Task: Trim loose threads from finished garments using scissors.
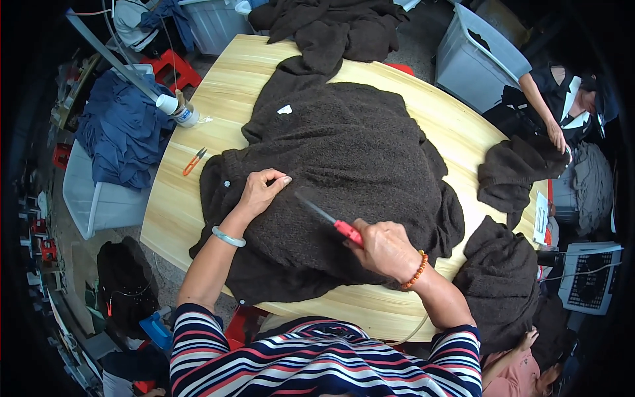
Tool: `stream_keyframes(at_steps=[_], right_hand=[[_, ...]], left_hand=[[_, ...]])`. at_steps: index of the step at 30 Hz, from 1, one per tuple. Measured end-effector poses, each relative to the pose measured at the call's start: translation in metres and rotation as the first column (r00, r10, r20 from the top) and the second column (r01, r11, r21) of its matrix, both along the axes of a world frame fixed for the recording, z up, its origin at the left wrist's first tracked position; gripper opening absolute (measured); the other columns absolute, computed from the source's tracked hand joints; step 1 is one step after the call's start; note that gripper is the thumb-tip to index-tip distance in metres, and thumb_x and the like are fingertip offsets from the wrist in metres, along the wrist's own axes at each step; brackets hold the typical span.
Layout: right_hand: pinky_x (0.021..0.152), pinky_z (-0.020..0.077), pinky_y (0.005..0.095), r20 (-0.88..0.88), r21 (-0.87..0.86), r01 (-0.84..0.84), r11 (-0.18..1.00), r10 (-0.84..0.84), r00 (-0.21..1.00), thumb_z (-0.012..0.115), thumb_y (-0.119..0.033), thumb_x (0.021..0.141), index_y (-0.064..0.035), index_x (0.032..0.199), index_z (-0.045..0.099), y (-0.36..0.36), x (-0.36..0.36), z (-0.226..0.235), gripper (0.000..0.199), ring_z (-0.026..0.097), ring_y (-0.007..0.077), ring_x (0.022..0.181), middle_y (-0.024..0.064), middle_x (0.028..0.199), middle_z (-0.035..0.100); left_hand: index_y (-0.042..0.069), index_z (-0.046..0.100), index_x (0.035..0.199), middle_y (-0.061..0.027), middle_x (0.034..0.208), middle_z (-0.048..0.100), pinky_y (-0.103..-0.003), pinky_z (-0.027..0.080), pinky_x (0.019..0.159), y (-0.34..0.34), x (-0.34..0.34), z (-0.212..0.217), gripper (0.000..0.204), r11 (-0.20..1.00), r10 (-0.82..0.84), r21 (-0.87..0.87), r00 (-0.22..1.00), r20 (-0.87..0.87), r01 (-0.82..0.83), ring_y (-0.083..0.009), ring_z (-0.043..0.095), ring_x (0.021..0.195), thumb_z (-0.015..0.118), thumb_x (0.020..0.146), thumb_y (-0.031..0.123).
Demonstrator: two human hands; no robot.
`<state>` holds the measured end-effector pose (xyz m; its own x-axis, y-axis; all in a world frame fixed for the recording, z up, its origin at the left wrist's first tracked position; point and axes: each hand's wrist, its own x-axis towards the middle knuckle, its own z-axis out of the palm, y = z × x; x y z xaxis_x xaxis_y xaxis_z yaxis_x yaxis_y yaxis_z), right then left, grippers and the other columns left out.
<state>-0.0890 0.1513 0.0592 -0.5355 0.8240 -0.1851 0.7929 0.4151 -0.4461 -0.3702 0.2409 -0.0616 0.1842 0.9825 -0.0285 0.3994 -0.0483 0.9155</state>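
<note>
A dark brown knitted garment [344, 152] lies spread and rumpled over the pale wooden table [218, 73]. My left hand [261, 192] rests on its left part, thumb and fingertips closed in a pinch on the knit. Just right of it, my right hand [383, 248] is shut round a red-handled tool [347, 231] with a long thin metal tip. The tip points up and left toward the pinched spot, above the cloth; it is blurred, so its exact kind is unclear. A white scrap [284, 110] and a small pale button [227, 184] show on the garment.
Orange thread snips [194, 162] and a white-capped bottle [178, 111] stand near the table's left edge. More brown knits [499, 284] lie at the right, and a co-worker's hand [557, 135] touches one. Tubs surround the table, one with blue cloth [122, 129].
</note>
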Motion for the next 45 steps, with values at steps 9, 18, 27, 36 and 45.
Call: stream_keyframes(at_steps=[9, 18, 27, 36, 45], right_hand=[[0.059, 0.0528, 0.0481, 0.012, -0.06, 0.056, 0.997, -0.055, 0.998, 0.066, -0.024, 0.086, -0.0035, 0.103, 0.063, -0.002, -0.01, -0.001, 0.027, 0.066, 0.0385, 0.063, 0.0206, 0.063, 0.063], [0.066, 0.051, 0.0474, -0.14, -0.18, 0.05, 0.982, -0.076, 0.987, 0.068, -0.024, 0.087, -0.0061, 0.108, 0.061, -0.018, 0.023, 0.008, 0.028, 0.065, 0.0409, 0.075, 0.0218, 0.078, 0.065], [0.076, 0.0524, 0.0433, -0.142, -0.142, 0.357, 0.923, -0.376, 0.916, 0.068, -0.018, 0.087, -0.0049, 0.11, 0.063, 0.001, 0.052, 0.004, 0.027, 0.067, 0.0403, 0.086, 0.0215, 0.088, 0.068], [0.084, 0.051, 0.0481, -0.155, 0.14, 0.476, 0.868, -0.455, 0.877, 0.067, -0.023, 0.085, -0.0039, 0.105, 0.061, 0.101, 0.06, -0.011, 0.028, 0.064, 0.0418, 0.097, 0.0229, 0.095, 0.067], [0.095, 0.0483, 0.0465, -0.019, 0.017, 0.379, 0.925, -0.379, 0.925, 0.071, -0.022, 0.079, -0.0055, 0.119, 0.057, 0.203, 0.024, -0.074, 0.045, 0.06, 0.0423, 0.11, 0.025, 0.111, 0.065]], left_hand=[[-0.004, 0.071, 0.095, 0.0012, 0.079, 0.067, -0.023, 0.047, 0.07, -0.007, 0.001, -0.009, 0.02, 0.992, 0.074, -0.115, 0.98, 0.186, -0.053, -0.0037, 0.055, 0.076, 0.063, 0.095, 0.014], [0.0, 0.068, 0.083, 0.0051, 0.068, 0.058, -0.022, 0.043, 0.059, -0.063, 0.017, 0.034, 0.017, 0.969, -0.136, -0.207, 0.991, 0.012, 0.135, -0.0016, 0.048, 0.067, 0.065, 0.093, 0.014], [0.002, 0.065, 0.078, -0.0049, 0.07, 0.067, -0.029, 0.051, 0.063, -0.107, -0.043, 0.036, 0.022, 0.876, 0.058, -0.481, 0.997, 0.046, -0.028, -0.01, 0.063, 0.068, 0.069, 0.091, 0.02], [-0.002, 0.061, 0.113, -0.0072, 0.096, 0.064, -0.027, 0.051, 0.076, 0.018, -0.119, -0.026, 0.041, 0.664, 0.623, -0.571, 0.779, 0.066, -0.483, -0.0144, 0.059, 0.081, 0.079, 0.082, 0.018], [-0.002, 0.052, 0.132, -0.0051, 0.105, 0.057, -0.023, 0.046, 0.089, -0.026, -0.072, 0.056, 0.056, 0.926, 0.283, 0.137, 0.885, 0.369, -0.353, -0.0111, 0.055, 0.098, 0.064, 0.079, -0.014]])
